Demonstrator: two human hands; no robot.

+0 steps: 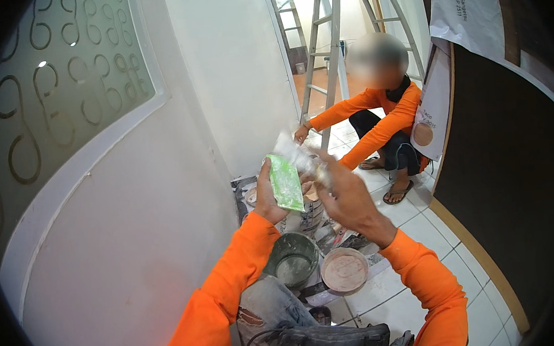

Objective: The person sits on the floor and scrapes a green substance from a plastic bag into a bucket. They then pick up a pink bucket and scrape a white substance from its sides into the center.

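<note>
In my left hand is a flat green board smeared with white compound, tilted upright before me. My right hand grips the handle of a putty knife, blurred, whose wide whitish blade is over the board's upper right corner; whether they touch I cannot tell. Below the hands stand a dark round bucket with pale residue inside and a round tub coated in pinkish compound. Behind the board, a larger container is partly hidden.
A co-worker in orange sleeves squats ahead, hands near the containers. An aluminium stepladder stands behind. A pale wall rises close on the left, a dark panel on the right. Stained sheeting lies on the white floor tiles.
</note>
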